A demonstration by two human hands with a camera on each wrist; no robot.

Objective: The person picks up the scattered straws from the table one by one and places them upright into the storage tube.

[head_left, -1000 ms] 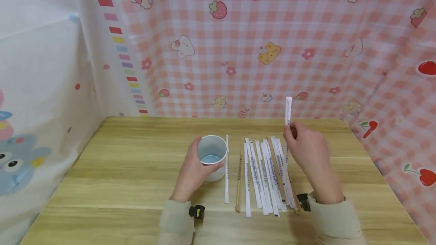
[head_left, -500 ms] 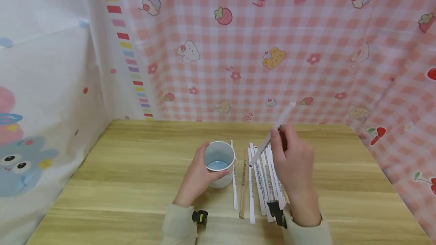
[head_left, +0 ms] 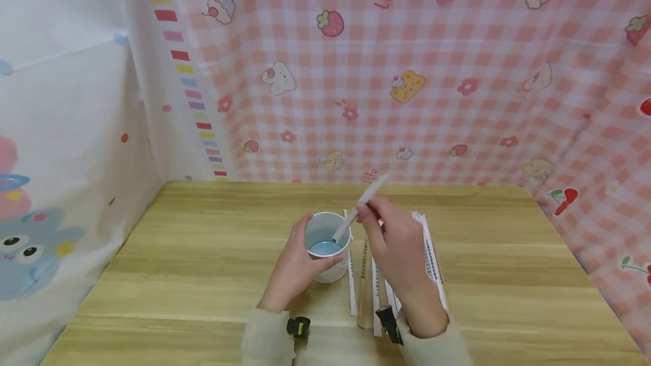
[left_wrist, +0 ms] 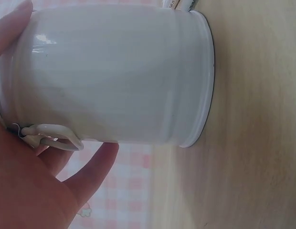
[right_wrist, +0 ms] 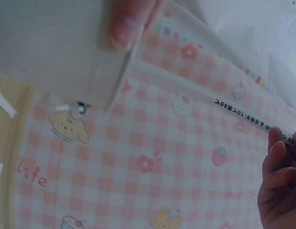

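Observation:
A small white pail [head_left: 329,273] stands upright on the table, its bluish inside visible from above. My left hand [head_left: 294,264] grips it from the left, thumb at the near side. In the left wrist view a small loop [left_wrist: 57,136] hangs on the pail's side near the rim. My right hand [head_left: 399,244] pinches a paper-wrapped straw [head_left: 372,186] between thumb and fingers. That straw slants down to the left, its lower end at the pail's mouth. In the right wrist view the straw's tip is hidden behind the rim.
Several more wrapped straws [head_left: 431,253] lie side by side right of the pail, partly under my right hand. A brown-wrapped straw [head_left: 363,292] is among them. Checked cloth [head_left: 305,100] hangs behind the wooden table [head_left: 203,253].
My right hand has carried the straw leftward from over the row of straws to the pail, tilting it from upright to slanted. The left hand keeps its grip on the pail.

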